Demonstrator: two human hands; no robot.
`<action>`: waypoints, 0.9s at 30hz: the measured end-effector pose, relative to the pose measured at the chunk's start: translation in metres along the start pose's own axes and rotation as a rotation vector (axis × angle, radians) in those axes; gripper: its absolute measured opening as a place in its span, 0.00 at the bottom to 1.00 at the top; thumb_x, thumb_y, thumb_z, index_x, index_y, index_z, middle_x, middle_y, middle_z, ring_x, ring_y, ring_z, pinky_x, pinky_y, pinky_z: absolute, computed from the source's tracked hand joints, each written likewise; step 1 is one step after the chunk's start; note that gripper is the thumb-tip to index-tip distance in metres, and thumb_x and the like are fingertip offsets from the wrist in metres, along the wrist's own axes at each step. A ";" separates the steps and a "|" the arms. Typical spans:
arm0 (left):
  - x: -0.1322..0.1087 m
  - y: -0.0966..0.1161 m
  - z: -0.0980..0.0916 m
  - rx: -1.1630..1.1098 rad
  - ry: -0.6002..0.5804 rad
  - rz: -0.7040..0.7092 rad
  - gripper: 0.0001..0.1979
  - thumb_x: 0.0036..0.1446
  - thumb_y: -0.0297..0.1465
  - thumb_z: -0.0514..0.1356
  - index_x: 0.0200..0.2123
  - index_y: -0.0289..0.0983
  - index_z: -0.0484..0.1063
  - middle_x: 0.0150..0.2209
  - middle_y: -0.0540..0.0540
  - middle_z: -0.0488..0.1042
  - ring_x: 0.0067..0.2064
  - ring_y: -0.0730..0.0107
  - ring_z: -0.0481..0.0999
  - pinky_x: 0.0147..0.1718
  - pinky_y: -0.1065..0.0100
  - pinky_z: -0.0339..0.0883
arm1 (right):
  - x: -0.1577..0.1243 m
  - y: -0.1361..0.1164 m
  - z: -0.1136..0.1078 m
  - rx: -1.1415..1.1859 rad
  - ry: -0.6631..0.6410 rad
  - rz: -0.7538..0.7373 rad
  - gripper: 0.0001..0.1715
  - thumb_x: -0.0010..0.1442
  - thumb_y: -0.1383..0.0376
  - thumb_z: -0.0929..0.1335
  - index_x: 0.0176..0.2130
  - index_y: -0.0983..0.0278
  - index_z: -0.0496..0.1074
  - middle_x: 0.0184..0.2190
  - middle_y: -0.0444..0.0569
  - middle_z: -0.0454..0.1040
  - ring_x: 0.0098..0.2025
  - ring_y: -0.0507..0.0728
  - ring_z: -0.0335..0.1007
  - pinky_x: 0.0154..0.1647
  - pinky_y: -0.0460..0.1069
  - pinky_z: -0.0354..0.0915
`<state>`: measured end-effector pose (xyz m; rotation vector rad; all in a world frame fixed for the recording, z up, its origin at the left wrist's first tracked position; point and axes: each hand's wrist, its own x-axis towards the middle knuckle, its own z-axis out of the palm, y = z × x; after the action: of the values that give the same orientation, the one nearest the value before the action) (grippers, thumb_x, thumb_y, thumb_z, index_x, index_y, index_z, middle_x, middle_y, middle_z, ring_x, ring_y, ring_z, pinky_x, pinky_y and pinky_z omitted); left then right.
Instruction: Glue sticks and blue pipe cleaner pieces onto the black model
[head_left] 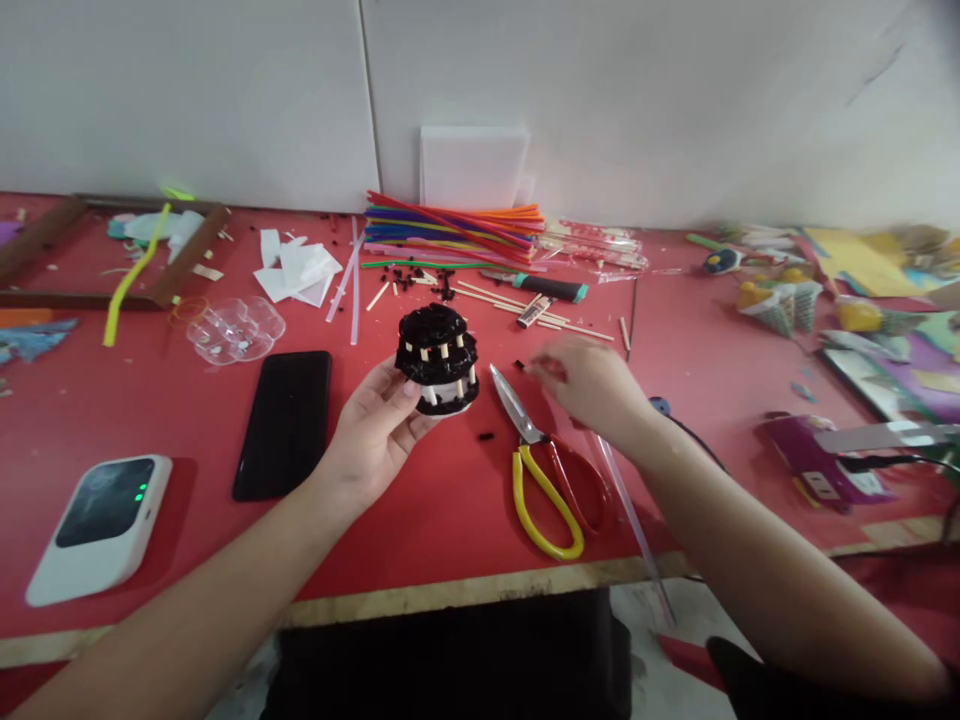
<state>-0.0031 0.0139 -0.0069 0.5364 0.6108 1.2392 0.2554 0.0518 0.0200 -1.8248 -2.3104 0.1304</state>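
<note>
A small tiered model [438, 358] with black fuzzy rings and short pale sticks between its levels stands upright in my left hand [379, 425]. My thumb and fingers close around its lower left side, above the table. My right hand [589, 385] is over the table to the right, its fingers bent and smeared by motion. Close to its fingertips is a small black fuzzy piece [519, 365]; whether they touch it I cannot tell. Scissors [546, 455] with one yellow and one red handle lie between and below my hands, blades partly apart.
Colourful pipe cleaners [450, 232] are heaped at the back, near a utility knife [551, 288] and thin sticks [555, 318]. A black phone [283, 425] and a white device [101, 525] lie left. At right sits a glue gun [825, 460] with a cable. The table edge [465, 590] is in front.
</note>
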 end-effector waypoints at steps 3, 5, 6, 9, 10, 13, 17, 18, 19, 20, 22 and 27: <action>-0.001 0.000 0.000 0.012 -0.016 0.005 0.13 0.51 0.29 0.74 0.40 0.40 0.79 0.40 0.51 0.81 0.38 0.75 0.81 0.34 0.78 0.77 | 0.020 -0.004 0.012 -0.011 -0.110 -0.011 0.08 0.63 0.67 0.67 0.36 0.66 0.77 0.37 0.56 0.79 0.40 0.63 0.75 0.39 0.52 0.63; -0.002 0.001 0.001 0.017 -0.020 0.012 0.13 0.51 0.29 0.74 0.41 0.40 0.79 0.40 0.52 0.81 0.37 0.76 0.81 0.34 0.79 0.77 | 0.027 -0.003 0.015 0.014 -0.132 -0.050 0.08 0.62 0.70 0.67 0.34 0.66 0.76 0.36 0.55 0.79 0.39 0.61 0.74 0.38 0.52 0.63; -0.002 0.002 0.002 0.018 -0.023 0.016 0.13 0.51 0.29 0.74 0.41 0.40 0.79 0.40 0.52 0.80 0.37 0.76 0.81 0.34 0.79 0.77 | 0.028 -0.004 0.014 0.020 -0.133 -0.070 0.08 0.62 0.71 0.66 0.33 0.65 0.75 0.37 0.55 0.79 0.40 0.61 0.74 0.39 0.51 0.63; -0.002 0.003 0.004 0.018 -0.031 0.023 0.14 0.52 0.29 0.74 0.42 0.40 0.79 0.41 0.52 0.80 0.37 0.77 0.81 0.33 0.79 0.76 | 0.022 -0.018 0.005 0.152 0.010 -0.075 0.07 0.64 0.69 0.65 0.36 0.65 0.74 0.36 0.53 0.78 0.39 0.58 0.73 0.39 0.51 0.64; -0.002 0.003 0.004 0.015 -0.028 0.026 0.14 0.52 0.29 0.74 0.42 0.41 0.79 0.41 0.52 0.80 0.37 0.76 0.81 0.32 0.79 0.76 | 0.018 -0.027 -0.001 0.267 0.106 -0.057 0.07 0.65 0.68 0.65 0.36 0.64 0.74 0.35 0.51 0.78 0.37 0.57 0.73 0.38 0.50 0.65; -0.003 0.002 0.004 0.010 0.005 0.038 0.14 0.50 0.29 0.74 0.41 0.41 0.79 0.41 0.53 0.80 0.39 0.76 0.81 0.33 0.79 0.76 | 0.003 -0.058 -0.020 0.765 0.266 -0.017 0.07 0.62 0.63 0.69 0.34 0.63 0.74 0.28 0.45 0.77 0.28 0.53 0.72 0.31 0.48 0.67; -0.004 0.003 0.002 0.023 0.027 0.071 0.14 0.50 0.29 0.75 0.40 0.43 0.79 0.42 0.54 0.80 0.40 0.75 0.81 0.35 0.78 0.77 | -0.010 -0.086 -0.031 1.084 0.183 0.031 0.06 0.58 0.64 0.72 0.30 0.64 0.76 0.21 0.43 0.75 0.22 0.51 0.71 0.24 0.47 0.68; -0.004 0.003 0.002 0.027 0.027 0.078 0.14 0.50 0.29 0.75 0.40 0.43 0.79 0.43 0.54 0.80 0.41 0.74 0.81 0.36 0.77 0.77 | -0.010 -0.088 -0.030 1.120 0.181 0.044 0.05 0.57 0.65 0.72 0.30 0.64 0.76 0.21 0.43 0.75 0.21 0.51 0.71 0.23 0.47 0.69; -0.004 0.003 0.002 0.031 0.029 0.083 0.14 0.50 0.29 0.75 0.40 0.43 0.79 0.43 0.53 0.80 0.41 0.74 0.81 0.36 0.77 0.77 | -0.010 -0.089 -0.028 1.147 0.185 0.055 0.05 0.56 0.65 0.72 0.30 0.64 0.77 0.20 0.43 0.75 0.21 0.51 0.71 0.22 0.47 0.69; -0.004 0.004 0.002 0.035 0.033 0.084 0.15 0.49 0.29 0.75 0.41 0.43 0.79 0.43 0.53 0.80 0.41 0.74 0.81 0.36 0.77 0.77 | -0.010 -0.089 -0.024 1.167 0.194 0.064 0.05 0.56 0.65 0.73 0.30 0.64 0.77 0.20 0.42 0.76 0.21 0.51 0.71 0.22 0.47 0.69; -0.004 0.004 0.003 0.050 0.045 0.082 0.15 0.49 0.29 0.75 0.41 0.43 0.79 0.44 0.53 0.80 0.42 0.73 0.80 0.36 0.77 0.77 | -0.008 -0.087 -0.018 1.204 0.205 0.071 0.05 0.55 0.64 0.74 0.29 0.64 0.77 0.20 0.42 0.76 0.20 0.51 0.70 0.21 0.46 0.68; -0.006 0.003 0.004 0.112 0.051 0.082 0.14 0.52 0.27 0.73 0.42 0.43 0.78 0.48 0.51 0.79 0.48 0.68 0.80 0.42 0.72 0.77 | -0.007 -0.080 -0.009 1.296 0.182 0.066 0.06 0.55 0.63 0.76 0.29 0.63 0.77 0.20 0.42 0.76 0.21 0.51 0.70 0.21 0.47 0.68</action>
<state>-0.0040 0.0092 -0.0013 0.6301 0.7101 1.3048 0.1822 0.0260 0.0431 -1.1014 -1.3587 1.0966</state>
